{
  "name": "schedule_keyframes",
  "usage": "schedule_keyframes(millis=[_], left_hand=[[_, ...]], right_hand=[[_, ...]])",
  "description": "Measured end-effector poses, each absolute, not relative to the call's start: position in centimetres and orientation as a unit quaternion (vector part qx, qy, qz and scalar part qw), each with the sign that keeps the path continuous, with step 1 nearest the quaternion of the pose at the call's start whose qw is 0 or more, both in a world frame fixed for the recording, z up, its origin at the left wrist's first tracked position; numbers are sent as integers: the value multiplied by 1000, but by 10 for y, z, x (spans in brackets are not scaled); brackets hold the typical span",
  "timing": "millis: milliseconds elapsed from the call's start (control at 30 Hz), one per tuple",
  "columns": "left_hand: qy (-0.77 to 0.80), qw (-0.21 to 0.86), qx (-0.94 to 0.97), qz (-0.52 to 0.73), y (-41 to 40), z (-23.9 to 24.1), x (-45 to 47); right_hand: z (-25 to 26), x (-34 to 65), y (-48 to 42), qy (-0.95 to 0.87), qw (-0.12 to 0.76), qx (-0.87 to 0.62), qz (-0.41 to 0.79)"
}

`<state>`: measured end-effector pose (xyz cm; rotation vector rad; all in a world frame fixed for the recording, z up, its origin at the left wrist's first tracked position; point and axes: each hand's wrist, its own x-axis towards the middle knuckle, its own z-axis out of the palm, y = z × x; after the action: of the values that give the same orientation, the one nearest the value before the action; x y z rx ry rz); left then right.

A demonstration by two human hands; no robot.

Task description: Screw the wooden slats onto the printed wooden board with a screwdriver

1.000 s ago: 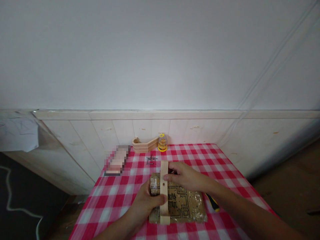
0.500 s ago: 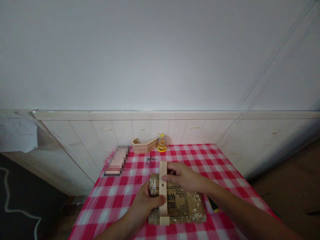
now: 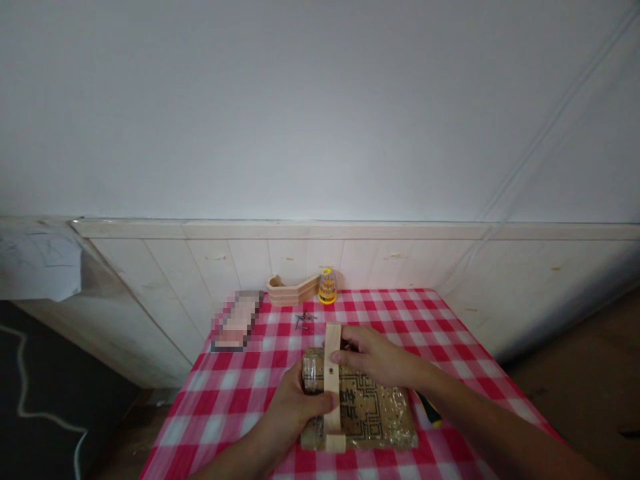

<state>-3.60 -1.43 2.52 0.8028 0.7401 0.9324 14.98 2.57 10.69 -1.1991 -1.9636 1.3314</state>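
Strip of pale wood point(image 3: 332, 383) lay over the left part of the wrapped package point(image 3: 385, 417), running near to far, far end past the package's far edge, short block point(image 3: 335, 443) on the near end. Dark spot point(image 3: 331, 370) mid-strip: hole or screw head, couldn't tell. Left hand point(image 3: 303, 400) was at the package's left edge, thumb across the strip, other fingers mostly hidden; looked clamped on strip and package together. Right hand point(image 3: 377, 357) was over the package's far edge, fingers clamped on the strip's far half, tips partly out of sight. Package lay flat on the red-white checked worktop point(image 3: 400, 315): brown, black line print, shiny clear wrap. Black-yellow handle point(image 3: 429, 408) sat just right of the package. Loose screws point(image 3: 303, 321), small pile, lay beyond the package's far edge. Farther beyond the package: curved wooden pieces point(image 3: 293, 295), yellow-based clear case point(image 3: 327, 287) just beside them. Pixelated flat object point(image 3: 237, 323) sat left of and beyond the package.
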Motion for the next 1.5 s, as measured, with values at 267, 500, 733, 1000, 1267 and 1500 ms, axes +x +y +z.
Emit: schedule_keyframes(millis=[267,500,733,1000,1267,1500], left_hand=[[338,753,379,418,-13,27,-38],[300,762,388,422,-15,30,-38],[315,758,386,421,-17,29,-40],[307,764,385,416,-16,29,-42],[336,746,399,414,-14,28,-41],[335,748,395,414,-15,26,-41]], right_hand=[[108,150,25,-715,241,-436,490],[111,149,24,-720,238,-450,472],[106,146,21,-711,256,-444,482],[111,142,20,-705,256,-445,489],[105,142,21,-703,260,-443,491],[107,141,22,-708,253,-451,480]])
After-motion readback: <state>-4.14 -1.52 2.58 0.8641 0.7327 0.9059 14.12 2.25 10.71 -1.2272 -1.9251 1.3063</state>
